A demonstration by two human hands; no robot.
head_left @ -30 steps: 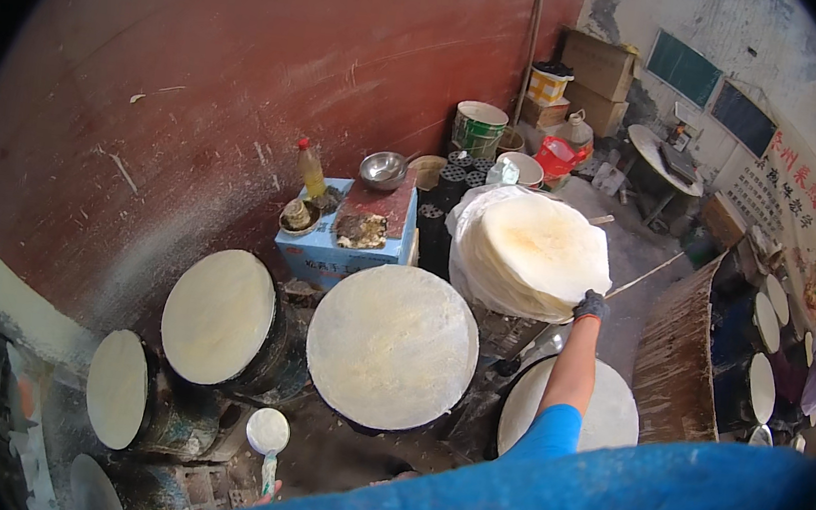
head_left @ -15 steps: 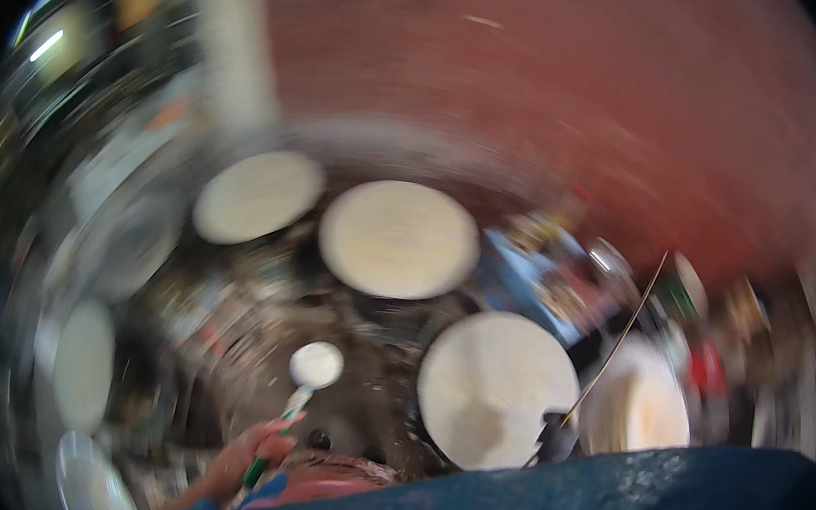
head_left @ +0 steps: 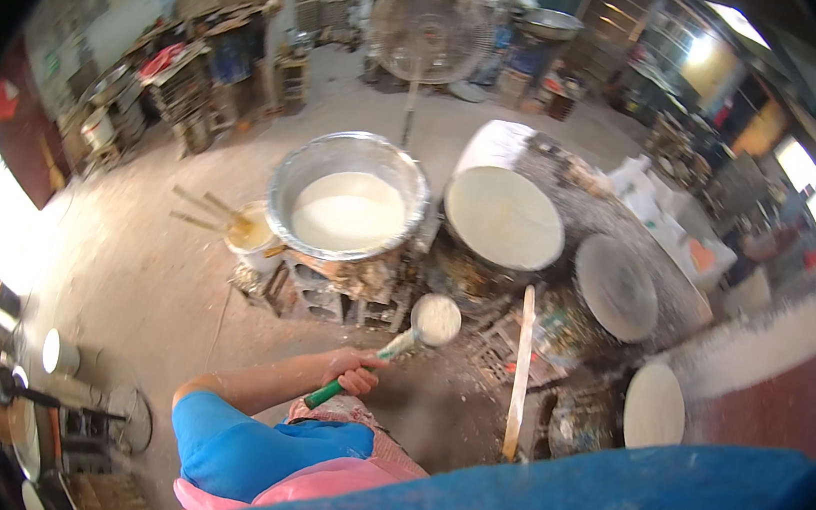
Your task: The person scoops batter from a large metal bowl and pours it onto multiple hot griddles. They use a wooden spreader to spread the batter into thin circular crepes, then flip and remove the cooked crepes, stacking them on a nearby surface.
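Observation:
My left hand [head_left: 353, 371] is wrapped round the green handle of a long-handled ladle [head_left: 436, 321]. Pale white stuff lies in the ladle's round bowl, which is held out in front of me. Just beyond it stands a wide metal basin [head_left: 276, 225] part filled with white liquid, propped on blocks. To the basin's right is a round pan with a flat pale surface [head_left: 505, 218]. A flat wooden stick [head_left: 521, 369] rises from the lower edge. My right hand does not show; blue material [head_left: 541, 502] covers the lower right.
A white bucket [head_left: 253, 247] with sticks in it stands left of the basin. At the right are a grey round pan [head_left: 616, 287] and another pale disc [head_left: 654, 407]. Farther off are a large fan [head_left: 428, 31] and white sacks [head_left: 669, 219].
The view has swung left, bringing the metal basin and the room behind it in. The round pans have shifted in the picture. My left hand still grips the ladle.

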